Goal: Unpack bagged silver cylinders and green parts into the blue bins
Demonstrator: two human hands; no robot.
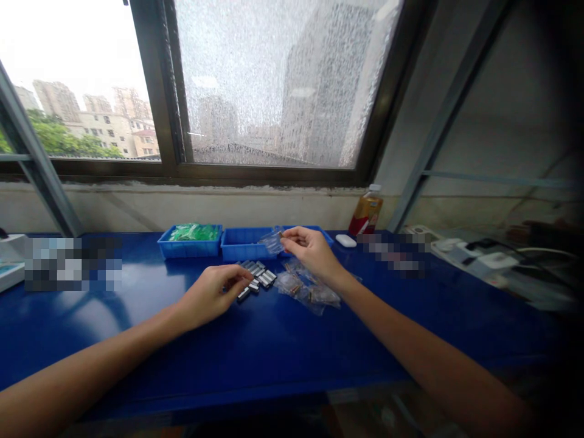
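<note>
My right hand (308,246) pinches a small clear plastic bag (272,241) between thumb and fingers, above the front of a blue bin. My left hand (216,292) is at the left side of a cluster of short silver-and-black pieces (264,277). Its thumb and fingers are curled close together over them; whether a piece is between the fingertips cannot be made out. Below my right hand lies a loose heap of clear plastic bags (314,295) with small brownish items inside.
At the back stand a blue bin (189,248) of green packets and a second blue bin (241,250). To the right are a white rounded case (345,241), a drink bottle (366,210) and power strips with cables (488,261). The blue table's (274,365) front edge is near me.
</note>
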